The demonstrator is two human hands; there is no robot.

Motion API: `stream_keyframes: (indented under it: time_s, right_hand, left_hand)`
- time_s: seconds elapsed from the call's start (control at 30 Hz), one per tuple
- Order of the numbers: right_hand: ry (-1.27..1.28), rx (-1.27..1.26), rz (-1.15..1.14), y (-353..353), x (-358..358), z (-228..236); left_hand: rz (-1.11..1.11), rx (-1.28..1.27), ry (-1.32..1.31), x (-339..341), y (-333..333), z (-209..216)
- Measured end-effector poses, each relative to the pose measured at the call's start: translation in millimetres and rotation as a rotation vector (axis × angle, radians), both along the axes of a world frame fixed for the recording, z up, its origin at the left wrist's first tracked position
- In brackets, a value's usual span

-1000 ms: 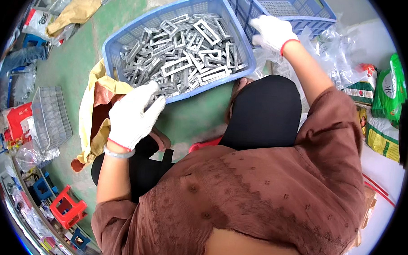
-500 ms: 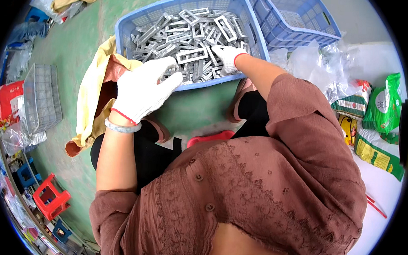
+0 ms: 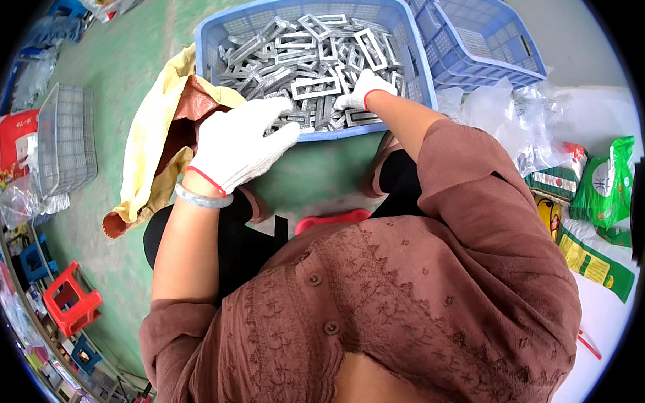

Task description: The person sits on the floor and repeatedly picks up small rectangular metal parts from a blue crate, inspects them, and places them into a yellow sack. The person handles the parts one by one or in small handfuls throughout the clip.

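A blue plastic crate point(image 3: 272, 11) full of grey metal rectangular frames point(image 3: 314, 87) stands in front of me. My right hand point(image 3: 362, 91), in a white knit glove, reaches into its near right part. The fingers are curled down among the frames, and what they close on is hidden. My left hand point(image 3: 243, 142), gloved too, hovers at the crate's near left edge, with thumb and fingers apart and nothing in it. Beneath and left of it a yellowish sack point(image 3: 143, 149) with a reddish-brown lining gapes on the floor.
Another blue crate point(image 3: 476, 65) stands at the back right beside clear plastic bags point(image 3: 506, 123). Green packages point(image 3: 604, 183) lie at the right. On the left are a grey mesh basket point(image 3: 67, 139) and a red stool point(image 3: 72, 299). Something red point(image 3: 332, 219) shows below me.
My right hand has shifted slightly within the crate, its knuckles now raised and fingers turned down toward the near side. My left hand stays open. The whole view has shifted slightly.
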State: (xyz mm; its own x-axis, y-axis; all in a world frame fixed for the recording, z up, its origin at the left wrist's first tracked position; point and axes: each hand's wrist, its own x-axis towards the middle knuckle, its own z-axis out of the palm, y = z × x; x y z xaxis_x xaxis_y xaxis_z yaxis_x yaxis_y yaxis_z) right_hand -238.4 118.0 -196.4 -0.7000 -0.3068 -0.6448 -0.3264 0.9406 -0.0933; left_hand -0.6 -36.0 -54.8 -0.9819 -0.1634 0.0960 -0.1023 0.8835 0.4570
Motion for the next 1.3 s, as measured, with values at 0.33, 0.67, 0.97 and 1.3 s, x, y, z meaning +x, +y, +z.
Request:
stream_keyframes:
  time_s: [0.33,0.67,0.97,1.3]
  right_hand:
    - [-0.051,0.089,0.245,-12,-9,3]
    - [0.219,-0.283,0.537,-1,15,74]
    - [0.395,-0.738,0.738,9,72,168]
    - [-0.569,-1.14,-0.149,34,37,172]
  left_hand:
    - [0.01,0.071,-0.152,4,-7,-6]
    - [0.121,0.221,-0.39,-21,-3,5]
    - [0.138,1.435,-0.03,-35,-8,-25]
    - [0.182,1.463,0.433,-37,4,12]
